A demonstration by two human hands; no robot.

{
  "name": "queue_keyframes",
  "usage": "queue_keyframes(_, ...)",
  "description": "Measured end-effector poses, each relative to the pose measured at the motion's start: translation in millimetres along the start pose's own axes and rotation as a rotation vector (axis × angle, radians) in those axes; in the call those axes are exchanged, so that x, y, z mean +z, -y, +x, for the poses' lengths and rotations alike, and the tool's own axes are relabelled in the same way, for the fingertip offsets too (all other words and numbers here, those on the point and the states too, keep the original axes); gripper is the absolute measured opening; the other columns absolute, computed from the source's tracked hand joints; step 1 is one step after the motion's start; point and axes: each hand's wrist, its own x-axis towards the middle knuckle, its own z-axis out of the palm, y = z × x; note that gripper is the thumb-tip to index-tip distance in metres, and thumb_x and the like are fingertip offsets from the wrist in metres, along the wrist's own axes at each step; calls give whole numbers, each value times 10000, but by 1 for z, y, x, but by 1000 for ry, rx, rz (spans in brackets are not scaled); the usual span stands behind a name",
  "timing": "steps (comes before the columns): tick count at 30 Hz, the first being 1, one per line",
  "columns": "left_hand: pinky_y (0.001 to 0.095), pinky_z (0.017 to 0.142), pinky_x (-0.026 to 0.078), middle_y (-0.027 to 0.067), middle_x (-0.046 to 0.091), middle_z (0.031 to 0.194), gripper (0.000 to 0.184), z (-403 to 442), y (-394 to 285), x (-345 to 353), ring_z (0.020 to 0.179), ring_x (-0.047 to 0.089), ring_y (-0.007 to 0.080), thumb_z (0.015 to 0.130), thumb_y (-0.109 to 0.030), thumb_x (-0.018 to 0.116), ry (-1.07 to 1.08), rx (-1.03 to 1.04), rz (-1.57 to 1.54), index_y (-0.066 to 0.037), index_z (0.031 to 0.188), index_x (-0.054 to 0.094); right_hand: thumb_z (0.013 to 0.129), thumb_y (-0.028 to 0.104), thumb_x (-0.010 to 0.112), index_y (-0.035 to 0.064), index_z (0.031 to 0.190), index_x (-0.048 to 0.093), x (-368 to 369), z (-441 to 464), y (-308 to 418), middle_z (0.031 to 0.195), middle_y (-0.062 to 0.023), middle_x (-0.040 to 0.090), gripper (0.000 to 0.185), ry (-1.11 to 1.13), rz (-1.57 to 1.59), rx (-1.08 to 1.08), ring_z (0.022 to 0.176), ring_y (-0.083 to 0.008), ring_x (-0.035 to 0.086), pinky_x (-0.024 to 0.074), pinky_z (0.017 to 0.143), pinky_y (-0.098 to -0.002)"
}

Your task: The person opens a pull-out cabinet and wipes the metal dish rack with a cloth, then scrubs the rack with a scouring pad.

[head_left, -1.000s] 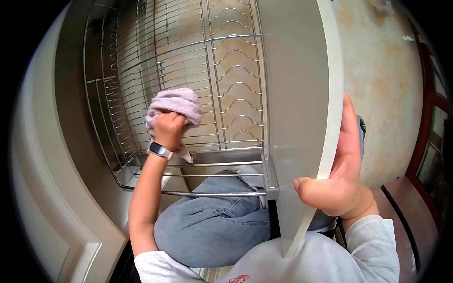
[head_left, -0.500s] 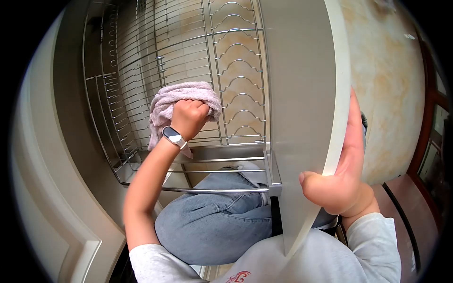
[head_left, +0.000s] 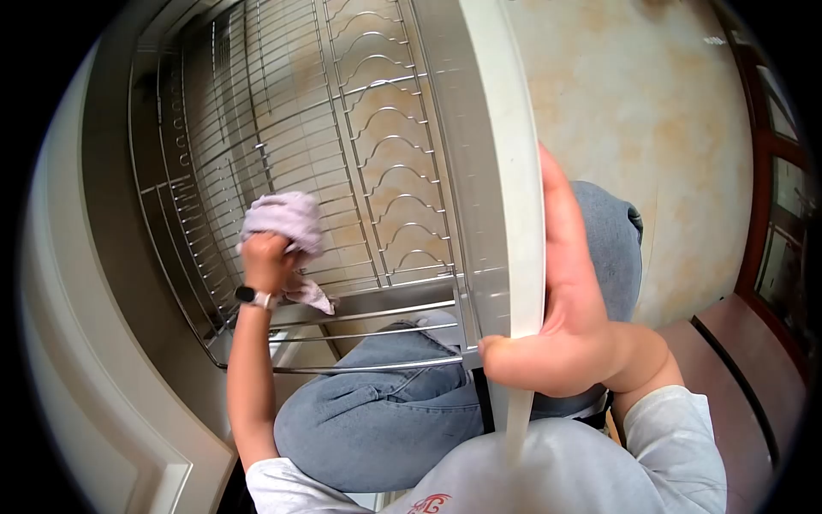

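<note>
The left hand (head_left: 267, 261), at nine o'clock in the head view, is clenched on a bunched pale pink cloth (head_left: 287, 218). The cloth lies just past the knuckles, between nine and ten o'clock, over the wires of a metal rack (head_left: 347, 147); a loose tail of it trails toward five o'clock from the fist. Whether the cloth presses on the wires under the fist cannot be told, since the hand and folds hide that spot. A watch (head_left: 255, 297) with a dark face sits on the left wrist.

The right hand (head_left: 569, 321), between three and four o'clock, grasps the pale edge of an upright panel (head_left: 518, 214): its thumb lies on the rack side, its fingers run along the other side toward twelve. How firmly it squeezes cannot be told.

A row of wavy wire hoops (head_left: 409, 196) runs from eleven o'clock in toward the centre, beside the panel. Metal front rails (head_left: 368, 368) cross near seven o'clock, above one leg in blue jeans (head_left: 377, 437). The other knee shows at three o'clock, beyond the panel, against a mottled floor (head_left: 676, 146). A white moulded door (head_left: 111, 377) stands at eight o'clock.
</note>
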Motion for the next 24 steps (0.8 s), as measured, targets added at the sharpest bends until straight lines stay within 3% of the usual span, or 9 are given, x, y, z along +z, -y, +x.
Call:
queue_keyframes(3,382,524,433,101,555,603,128,-16,23,-7,575,545,298,525,-104,674,-1,-95,63,-68,598,576,569,-11,502,49,1381,-89,1,0,-5,1373,-72,192,1006,43,-94,-69,1257,-156,227,232,980,-273)
queue_keyframes(9,381,520,429,110,555,626,133,-9,-1,-15,575,543,298,544,-110,664,15,-131,88,-49,600,560,570,8,509,45,1374,-126,7,0,-2,1376,-81,184,1025,18,-41,-21,1265,-163,216,216,994,-286)
queue_keyframes(11,350,512,416,120,540,613,137,3,-28,-33,551,522,294,560,-97,639,2,-160,-97,-18,612,540,566,16,520,43,1373,-128,6,1,-3,1362,-81,202,1035,32,-58,-68,1251,-162,235,229,988,-286)
queue_keyframes(13,310,544,403,109,524,633,180,21,-67,-71,560,496,225,577,-78,599,222,-295,-602,29,715,560,564,20,526,39,1373,-126,7,1,-2,1337,-83,235,1039,21,-66,-53,1217,-162,277,256,971,-286)
queue_keyframes(15,332,645,408,112,541,747,218,34,-94,-82,721,514,240,562,-83,590,215,14,-775,9,756,559,564,21,529,35,1373,-124,9,-2,1,1316,-85,263,1040,21,-67,-15,1188,-162,313,280,956,-287)
queue_keyframes(17,395,770,368,122,508,844,260,41,-115,-67,847,466,296,572,-151,614,283,262,-617,-28,777,511,561,28,537,29,1372,-117,7,-2,4,1280,-90,302,1042,18,-56,17,1134,-160,358,312,925,-289)
queue_keyframes(19,422,876,316,84,499,958,330,39,-123,-30,979,440,272,615,-255,621,398,391,-454,-65,869,528,559,36,545,24,1371,-110,5,-2,6,1251,-96,331,1043,26,-75,20,1091,-160,393,339,899,-294)
queue_keyframes(23,419,920,254,43,475,999,442,22,-115,29,1064,400,225,696,-459,562,264,710,-43,-123,979,515,553,32,541,26,1371,-70,6,-4,7,1213,-90,349,1022,36,-230,16,1081,-160,392,352,882,-298)
queue_keyframes(24,418,918,264,24,479,1014,395,26,-114,35,1057,407,199,714,-424,559,192,742,-21,-137,983,516,551,32,540,30,1372,-63,9,-4,10,1207,-89,352,1019,-19,-161,105,1079,-162,393,350,884,-300)
